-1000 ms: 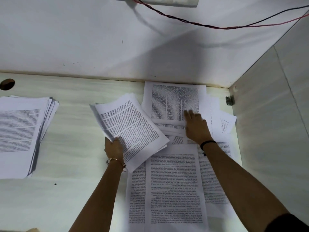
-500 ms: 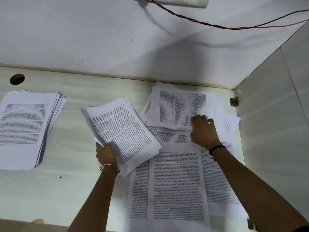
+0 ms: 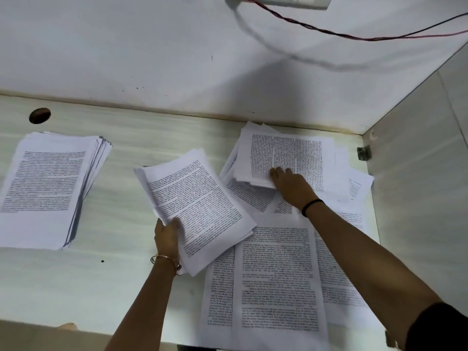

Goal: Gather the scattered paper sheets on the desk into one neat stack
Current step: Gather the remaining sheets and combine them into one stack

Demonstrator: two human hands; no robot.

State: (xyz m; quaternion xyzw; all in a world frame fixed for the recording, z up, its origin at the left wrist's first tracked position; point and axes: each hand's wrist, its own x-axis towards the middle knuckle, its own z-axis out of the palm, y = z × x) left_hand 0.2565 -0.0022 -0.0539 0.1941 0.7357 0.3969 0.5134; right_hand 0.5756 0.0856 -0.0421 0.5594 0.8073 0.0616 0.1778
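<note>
Head view: the left hand [image 3: 166,236] grips a tilted bundle [image 3: 195,206] by its near corner, thumb on top, the sheets fanned and uneven at the edges. The right hand [image 3: 291,184] rests its fingers on the far sheets [image 3: 286,158] by the back corner; I cannot tell whether its thumb hooks beneath them. More near sheets [image 3: 276,282] lie overlapped under the right forearm, reaching the front edge of the desk [image 3: 121,274], and a stack [image 3: 48,188] sits well apart at the left. Likely trouble: held by one corner, the bundle could splay or shed pages. Dragging only the top far sheet would probably leave lower ones behind or crease them. A forearm sweep might push the near sheets off the front edge.
</note>
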